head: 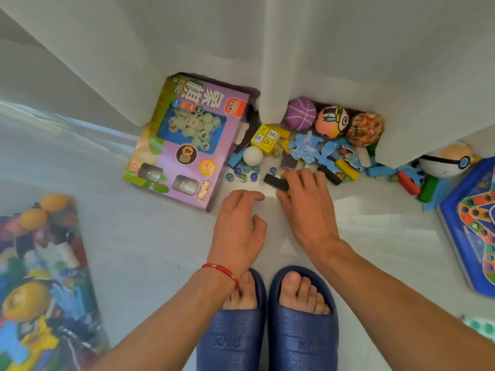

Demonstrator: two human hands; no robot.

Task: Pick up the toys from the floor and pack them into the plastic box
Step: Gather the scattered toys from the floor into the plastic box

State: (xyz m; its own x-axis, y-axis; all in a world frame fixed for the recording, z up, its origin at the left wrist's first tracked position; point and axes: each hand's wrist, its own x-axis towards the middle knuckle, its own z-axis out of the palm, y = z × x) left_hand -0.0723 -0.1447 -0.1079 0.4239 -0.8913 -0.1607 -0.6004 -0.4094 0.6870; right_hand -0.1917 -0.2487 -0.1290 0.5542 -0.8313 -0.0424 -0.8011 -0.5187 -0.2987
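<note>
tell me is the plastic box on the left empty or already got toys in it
Already holding toys: the plastic box shows orange balls and mixed pieces through its clear wall.

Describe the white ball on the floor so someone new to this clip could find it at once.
Start at the big purple game box lying flat by the curtain. Just off its right edge, beside the yellow dice block, sits the white ball. It is plain and unpatterned, unlike the printed balls further back, and larger than the glass marbles below it.

Left hand (pixel 238 223) low, fingers loosely curled, holding nothing; right hand (pixel 308 202) reaching forward, grip pinching small block.
</note>
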